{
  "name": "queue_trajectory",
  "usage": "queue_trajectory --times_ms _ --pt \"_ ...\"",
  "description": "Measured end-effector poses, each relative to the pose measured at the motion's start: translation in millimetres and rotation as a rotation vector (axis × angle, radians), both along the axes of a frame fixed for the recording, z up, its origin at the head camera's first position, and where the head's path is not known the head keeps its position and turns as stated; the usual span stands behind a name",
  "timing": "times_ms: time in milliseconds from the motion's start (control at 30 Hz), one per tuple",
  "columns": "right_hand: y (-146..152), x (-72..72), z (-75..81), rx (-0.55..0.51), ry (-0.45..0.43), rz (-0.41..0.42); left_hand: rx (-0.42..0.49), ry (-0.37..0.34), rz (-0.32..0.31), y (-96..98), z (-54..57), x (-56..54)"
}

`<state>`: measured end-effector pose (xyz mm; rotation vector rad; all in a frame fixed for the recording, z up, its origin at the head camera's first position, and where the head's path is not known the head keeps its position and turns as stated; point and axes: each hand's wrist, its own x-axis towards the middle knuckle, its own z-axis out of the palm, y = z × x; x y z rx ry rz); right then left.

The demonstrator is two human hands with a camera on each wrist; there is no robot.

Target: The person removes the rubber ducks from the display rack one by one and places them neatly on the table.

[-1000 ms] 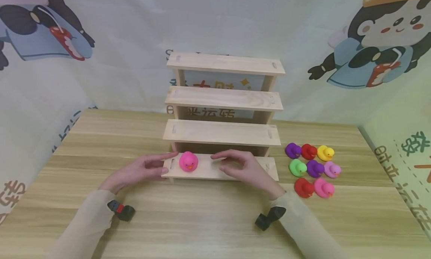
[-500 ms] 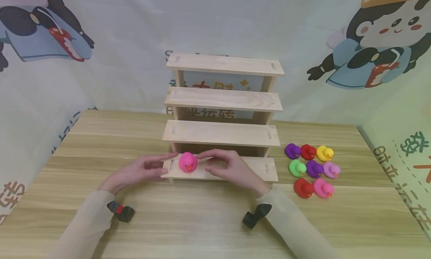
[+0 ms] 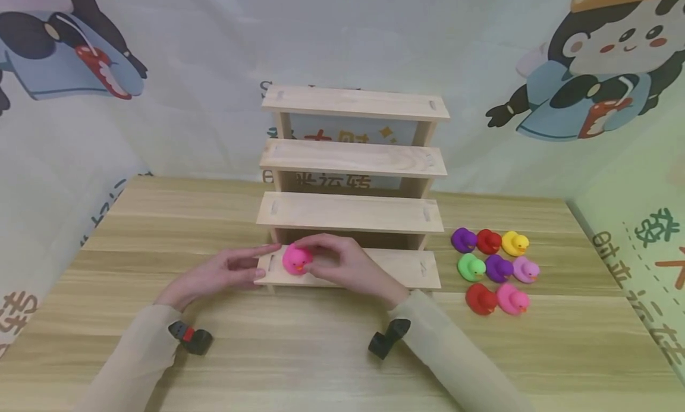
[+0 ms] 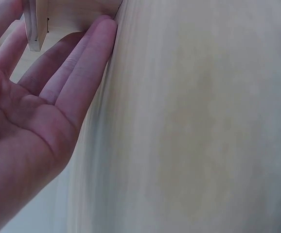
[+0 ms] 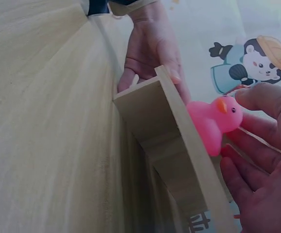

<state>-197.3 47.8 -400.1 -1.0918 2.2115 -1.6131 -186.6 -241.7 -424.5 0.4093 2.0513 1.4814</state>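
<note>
A bright pink rubber duck [image 3: 296, 260] sits near the left end of the lowest step of a wooden step rack [image 3: 350, 211]. My right hand [image 3: 348, 263] pinches it from the right, index finger behind and thumb in front. In the right wrist view the thumb lies at the head of the duck [image 5: 217, 121], the other fingers along its side. My left hand [image 3: 219, 273] holds the left end of that step. In the left wrist view, fingers of the left hand [image 4: 43, 97] reach straight under the board, while others lie over its edge.
Right of the rack, several rubber ducks stand in rows on the wood-grain table [image 3: 299, 352], among them a yellow duck [image 3: 515, 243], a green duck [image 3: 471, 267] and a red duck [image 3: 481, 298]. A printed cloth [image 3: 203, 103] hangs behind.
My right hand has moved left along the lowest step and taken hold of the pink duck, which now looks slightly turned. My left hand has stayed at the step's end.
</note>
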Motion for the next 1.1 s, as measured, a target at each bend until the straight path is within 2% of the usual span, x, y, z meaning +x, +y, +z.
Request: queue_trajectory --times_ms 133,167,533,867,1100 --pt "-3.2 0.7 -1.6 0.058 0.017 -0.029 -0.009 -0.011 0.01 -0.1 -0.2 0.2" --pt "-3.7 3.5 3.3 0.063 0.015 -0.035 -0.006 -0.013 0.01 -0.1 -0.5 0.0" --pt "-3.7 2.1 -2.0 0.071 -0.036 -0.093 0.042 -0.016 0.003 0.0 -2.2 -0.7" --pt "5.5 2.2 0.7 -0.013 -0.053 -0.098 -0.004 0.003 0.014 1.2 1.9 0.8" --pt "13.3 5.5 3.9 -0.026 -0.073 -0.108 -0.011 -0.001 0.015 2.3 2.6 1.3"
